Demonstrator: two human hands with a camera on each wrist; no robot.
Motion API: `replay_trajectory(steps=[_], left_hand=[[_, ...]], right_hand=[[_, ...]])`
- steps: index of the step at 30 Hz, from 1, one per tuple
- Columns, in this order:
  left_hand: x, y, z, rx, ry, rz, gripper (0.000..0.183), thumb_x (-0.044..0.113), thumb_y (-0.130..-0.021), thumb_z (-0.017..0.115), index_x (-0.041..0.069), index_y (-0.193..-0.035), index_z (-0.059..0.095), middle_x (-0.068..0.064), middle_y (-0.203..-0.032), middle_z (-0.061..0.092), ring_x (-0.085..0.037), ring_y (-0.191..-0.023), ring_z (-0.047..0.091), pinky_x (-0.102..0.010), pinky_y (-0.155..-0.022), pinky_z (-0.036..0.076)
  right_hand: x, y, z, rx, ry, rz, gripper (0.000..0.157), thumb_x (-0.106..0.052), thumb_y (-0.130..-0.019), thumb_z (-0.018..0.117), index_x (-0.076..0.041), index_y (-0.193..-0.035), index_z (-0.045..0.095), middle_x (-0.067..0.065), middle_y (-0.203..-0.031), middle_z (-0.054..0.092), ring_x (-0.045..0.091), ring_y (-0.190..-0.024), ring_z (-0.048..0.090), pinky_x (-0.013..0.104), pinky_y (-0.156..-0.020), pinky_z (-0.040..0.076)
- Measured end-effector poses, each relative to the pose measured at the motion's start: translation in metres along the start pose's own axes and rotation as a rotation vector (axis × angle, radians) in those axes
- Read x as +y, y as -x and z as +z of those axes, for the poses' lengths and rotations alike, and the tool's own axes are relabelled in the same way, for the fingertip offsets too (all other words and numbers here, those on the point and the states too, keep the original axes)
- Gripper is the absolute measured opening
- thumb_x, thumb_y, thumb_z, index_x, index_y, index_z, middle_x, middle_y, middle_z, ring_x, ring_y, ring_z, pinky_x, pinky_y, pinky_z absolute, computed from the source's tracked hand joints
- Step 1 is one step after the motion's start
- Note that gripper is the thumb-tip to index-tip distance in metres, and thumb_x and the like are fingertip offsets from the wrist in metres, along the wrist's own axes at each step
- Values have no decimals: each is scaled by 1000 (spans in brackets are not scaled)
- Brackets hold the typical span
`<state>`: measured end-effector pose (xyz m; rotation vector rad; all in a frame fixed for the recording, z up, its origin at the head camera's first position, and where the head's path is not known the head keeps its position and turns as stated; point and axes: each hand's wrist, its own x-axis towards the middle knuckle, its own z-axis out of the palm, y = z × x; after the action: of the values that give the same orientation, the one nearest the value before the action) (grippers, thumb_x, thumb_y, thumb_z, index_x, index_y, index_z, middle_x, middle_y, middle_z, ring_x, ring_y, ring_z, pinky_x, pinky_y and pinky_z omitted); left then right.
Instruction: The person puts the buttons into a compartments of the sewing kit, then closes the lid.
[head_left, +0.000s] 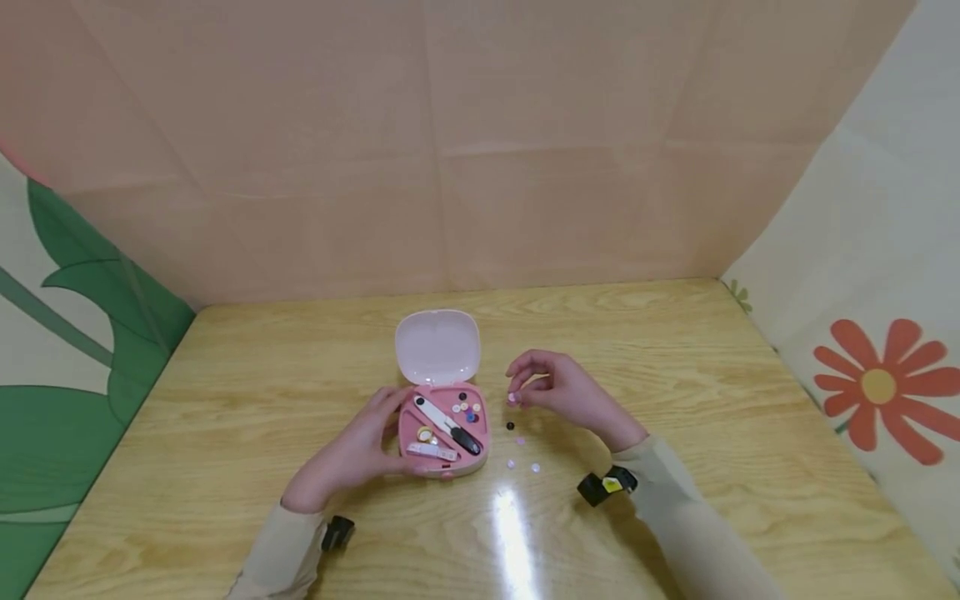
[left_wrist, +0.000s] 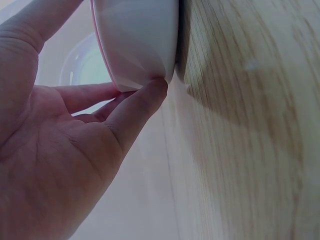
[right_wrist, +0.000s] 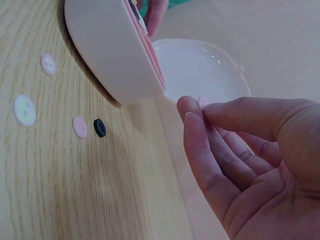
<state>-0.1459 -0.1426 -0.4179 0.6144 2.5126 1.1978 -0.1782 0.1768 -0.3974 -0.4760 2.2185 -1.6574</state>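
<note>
Open pink box [head_left: 472, 467], lid [head_left: 438, 346] up, sits on tbl [head_left: 300, 367]; sm pale-pink button [right_wrist: 202, 101] pinched in R hand [head_left: 570, 392].

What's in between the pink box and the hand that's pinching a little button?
Just bare tabletop: in the head view, nothing lies between the pink box and the right hand holding the little button.
</note>
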Motion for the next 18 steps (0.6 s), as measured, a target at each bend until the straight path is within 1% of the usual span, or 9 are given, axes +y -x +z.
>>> replay_trajectory(steps=[10,18], left_hand=[[0,1,0,-1,-6,23,101,42,-64,86,19,-148,35,4,-135,39,-18,-130,37,-39,-110,31],[1,1,0,0,-25,31,101,45,-64,85,19,-148,35,3,-135,40,-18,-129,37,-40,-110,31]], right_hand=[[3,-5,3,1,-3,-25,26,9,-86,62,11,-111,55,20,-94,62,45,-89,63,53,-78,55],[-1,-6,8,-4,12,-24,26,8,-87,63,9,-112,56,16,-92,65,41,-87,64,53,-78,55]])
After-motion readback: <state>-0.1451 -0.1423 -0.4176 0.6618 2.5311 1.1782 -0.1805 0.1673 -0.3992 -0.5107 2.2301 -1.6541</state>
